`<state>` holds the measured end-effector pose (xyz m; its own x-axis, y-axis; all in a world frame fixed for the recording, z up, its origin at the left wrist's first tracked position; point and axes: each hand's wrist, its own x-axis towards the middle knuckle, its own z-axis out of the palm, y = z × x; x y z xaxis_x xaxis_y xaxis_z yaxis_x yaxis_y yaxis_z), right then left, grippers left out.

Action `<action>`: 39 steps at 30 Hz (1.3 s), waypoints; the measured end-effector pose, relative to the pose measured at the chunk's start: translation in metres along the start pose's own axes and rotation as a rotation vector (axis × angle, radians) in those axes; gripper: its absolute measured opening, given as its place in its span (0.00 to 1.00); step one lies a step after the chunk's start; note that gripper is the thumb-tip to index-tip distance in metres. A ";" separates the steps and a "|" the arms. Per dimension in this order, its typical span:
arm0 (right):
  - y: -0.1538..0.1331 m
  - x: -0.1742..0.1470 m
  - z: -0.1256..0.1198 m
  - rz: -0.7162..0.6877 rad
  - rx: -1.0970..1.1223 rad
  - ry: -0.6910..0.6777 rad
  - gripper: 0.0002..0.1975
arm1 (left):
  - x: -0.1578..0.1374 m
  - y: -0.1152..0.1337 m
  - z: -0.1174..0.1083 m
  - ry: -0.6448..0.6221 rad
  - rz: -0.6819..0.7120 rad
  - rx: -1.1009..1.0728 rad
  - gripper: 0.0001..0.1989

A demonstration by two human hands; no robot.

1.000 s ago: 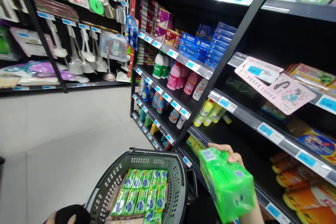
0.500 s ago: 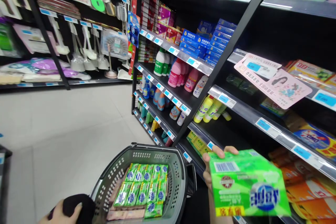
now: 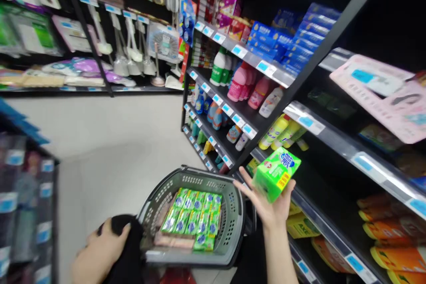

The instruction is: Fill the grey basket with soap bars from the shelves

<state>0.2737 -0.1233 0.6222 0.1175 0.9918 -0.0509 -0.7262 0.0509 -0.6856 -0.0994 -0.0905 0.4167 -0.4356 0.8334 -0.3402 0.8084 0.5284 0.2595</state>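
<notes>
A green pack of laundry soap (image 3: 278,172) rests tilted in my right hand (image 3: 266,206), with the palm beneath it. Two fingers stretch out to the left of the pack and the thumb is at its right side. My left hand (image 3: 103,248) lies over a black-clothed knee, fingers and thumb apart, holding nothing. Between my hands stands a grey-green shopping basket (image 3: 229,248) with perforated sides. In it, several green soap packs (image 3: 192,222) lie in rows on top of pinkish packs (image 3: 176,241).
Black shelves (image 3: 346,142) with price tags rise close on the right, holding yellow bottles (image 3: 274,133), pink bottles (image 3: 238,83) and orange packs (image 3: 399,255). Another shelf unit (image 3: 29,204) stands at the left edge. Dustpans and brushes (image 3: 133,49) hang beyond the pale floor (image 3: 109,137).
The soap pack in my right hand has moved away from the camera and turned, its lettering now upright. The palm now shows beneath it. The view has shifted, bringing the left shelf in.
</notes>
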 end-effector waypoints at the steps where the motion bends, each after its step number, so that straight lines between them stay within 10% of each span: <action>1: 0.001 0.004 -0.003 0.018 -0.072 0.057 0.36 | -0.006 0.002 -0.004 -0.047 0.027 -0.017 0.37; 8: 0.086 0.049 -0.114 0.296 -0.962 0.154 0.35 | -0.009 0.000 0.020 0.020 0.013 0.006 0.34; 14: 0.227 0.070 -0.196 0.582 -2.012 -0.449 0.38 | -0.008 -0.007 0.027 0.048 0.014 0.036 0.32; 23: 0.383 0.054 -0.264 0.820 -1.984 -0.770 0.38 | 0.001 -0.008 0.028 -0.034 -0.084 0.085 0.31; 39: 0.410 0.031 -0.279 0.880 -2.161 -0.806 0.35 | 0.011 -0.009 0.028 -0.111 -0.121 0.092 0.31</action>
<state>0.1684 -0.1042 0.1366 -0.2235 0.5745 -0.7874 0.9738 0.1657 -0.1555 -0.1002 -0.0908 0.3858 -0.4899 0.7388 -0.4627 0.7876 0.6027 0.1284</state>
